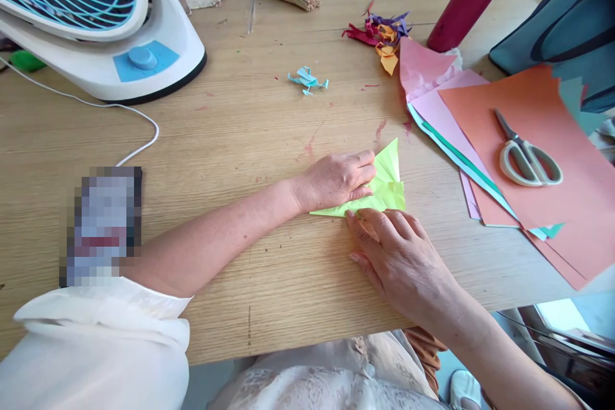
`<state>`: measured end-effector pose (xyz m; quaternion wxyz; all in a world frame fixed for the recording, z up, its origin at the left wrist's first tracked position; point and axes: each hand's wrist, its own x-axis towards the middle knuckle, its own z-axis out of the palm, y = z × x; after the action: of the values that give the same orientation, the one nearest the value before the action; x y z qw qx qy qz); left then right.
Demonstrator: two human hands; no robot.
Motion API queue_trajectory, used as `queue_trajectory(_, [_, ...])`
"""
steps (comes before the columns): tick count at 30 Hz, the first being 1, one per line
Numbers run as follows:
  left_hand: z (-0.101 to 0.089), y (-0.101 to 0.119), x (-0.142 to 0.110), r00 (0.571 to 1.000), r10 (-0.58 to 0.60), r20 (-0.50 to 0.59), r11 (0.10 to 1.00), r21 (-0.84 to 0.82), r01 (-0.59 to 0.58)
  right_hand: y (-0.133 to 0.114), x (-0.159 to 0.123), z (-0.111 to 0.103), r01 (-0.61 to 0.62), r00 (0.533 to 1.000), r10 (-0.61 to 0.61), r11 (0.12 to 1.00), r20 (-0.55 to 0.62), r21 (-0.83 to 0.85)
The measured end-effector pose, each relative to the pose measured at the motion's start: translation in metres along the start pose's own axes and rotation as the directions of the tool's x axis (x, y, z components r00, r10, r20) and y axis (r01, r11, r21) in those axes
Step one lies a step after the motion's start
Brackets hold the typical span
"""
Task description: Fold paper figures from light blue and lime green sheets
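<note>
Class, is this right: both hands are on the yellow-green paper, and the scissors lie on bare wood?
Not quite: the head view shows the scissors on orange paper, not bare wood. The left hand and right hand are indeed on the yellow-green paper.

From here, I see lt. yellow-green folded paper [390,189] on a tan, wood-grain tabletop [225,141]. Lt. blue: 1 paper figure [306,79]. Heaped figures [387,35]: red, purple & orange. Fan [168,25]: white w/ blue grille & knob. Flask [468,3]: dk. pinkish red. Scissors handles [546,180]: cream.
</note>
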<state>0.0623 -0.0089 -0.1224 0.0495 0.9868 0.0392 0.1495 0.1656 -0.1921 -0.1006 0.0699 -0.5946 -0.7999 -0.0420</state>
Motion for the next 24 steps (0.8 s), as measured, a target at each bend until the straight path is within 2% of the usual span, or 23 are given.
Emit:
queue_trajectory(17, [0.0020,-0.0013,-0.0002,1.000,-0.013,-0.015,1.000,-0.024,0.013,0.0011,0.0055,0.0004,0.024,0.999,-0.025,1.000,0.035,0.014])
queue_trajectory(24, [0.0012,-0.0010,-0.0002,1.000,-0.009,-0.009,1.000,-0.013,0.008,0.0010,0.0038,0.0059,0.059,0.998,-0.059,0.998,-0.013,0.036])
